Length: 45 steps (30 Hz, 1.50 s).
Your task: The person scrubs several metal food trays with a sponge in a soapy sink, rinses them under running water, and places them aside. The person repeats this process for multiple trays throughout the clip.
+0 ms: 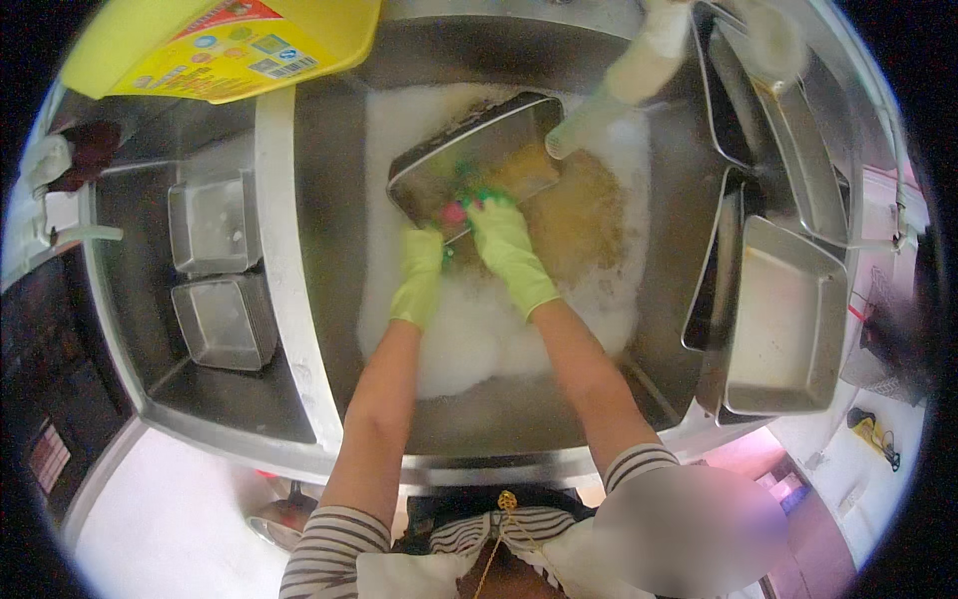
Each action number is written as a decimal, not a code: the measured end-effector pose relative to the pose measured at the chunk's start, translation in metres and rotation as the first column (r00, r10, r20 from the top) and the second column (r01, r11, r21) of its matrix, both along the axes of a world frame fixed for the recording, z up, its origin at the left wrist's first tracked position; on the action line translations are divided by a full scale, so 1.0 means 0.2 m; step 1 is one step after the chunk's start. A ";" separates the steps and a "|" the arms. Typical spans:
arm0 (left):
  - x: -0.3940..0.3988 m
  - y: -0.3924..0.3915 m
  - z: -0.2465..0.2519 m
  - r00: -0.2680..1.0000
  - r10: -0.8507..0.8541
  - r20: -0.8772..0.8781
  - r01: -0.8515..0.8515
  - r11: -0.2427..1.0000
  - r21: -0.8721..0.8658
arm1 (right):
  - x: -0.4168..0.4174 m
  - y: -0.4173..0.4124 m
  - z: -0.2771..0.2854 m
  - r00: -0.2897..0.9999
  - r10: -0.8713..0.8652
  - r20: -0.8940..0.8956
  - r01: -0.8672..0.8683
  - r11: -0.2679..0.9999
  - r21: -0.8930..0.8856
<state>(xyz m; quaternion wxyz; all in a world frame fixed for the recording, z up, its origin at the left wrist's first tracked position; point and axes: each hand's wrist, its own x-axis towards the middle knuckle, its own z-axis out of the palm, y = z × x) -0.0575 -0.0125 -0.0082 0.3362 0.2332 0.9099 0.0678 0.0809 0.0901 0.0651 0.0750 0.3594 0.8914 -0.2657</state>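
Observation:
A deep rectangular metal pan (486, 153) lies tilted in the foamy, brown-stained water (591, 217) of a steel sink. My left hand (420, 258), in a yellow-green rubber glove, grips the pan's near rim at its left end. Inside the pan, my right hand (500, 228), gloved alike, presses a pink and green scrubber (453, 213) against the metal. Motion blurs the scrubber, and my fingers partly hide it. A pale, flexible hose (591, 116) hangs down with its end at the pan's right corner.
Stacked metal pans (224, 318) stand in the left basin, beyond a steel divider (288, 224). Several larger pans (782, 329) lean along the right edge. A yellow plastic container (299, 45) bearing writing juts in at the upper left. Below the sink's front edge shows a metal pan (281, 520).

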 end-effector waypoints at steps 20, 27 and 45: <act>0.32 0.13 0.53 0.984 0.175 0.007 -0.128 0.692 0.711 | 0.32 0.10 -0.22 0.978 -0.197 0.065 0.158 0.911 0.382; 0.32 0.15 0.45 0.982 0.171 0.074 -0.174 0.697 0.696 | -0.01 -0.18 -0.12 0.660 -0.749 -0.058 0.673 0.625 -0.396; 0.25 0.15 0.55 0.886 0.251 0.390 -0.453 0.649 0.611 | 0.15 0.01 -0.05 0.876 -0.458 -0.152 0.446 0.889 -0.106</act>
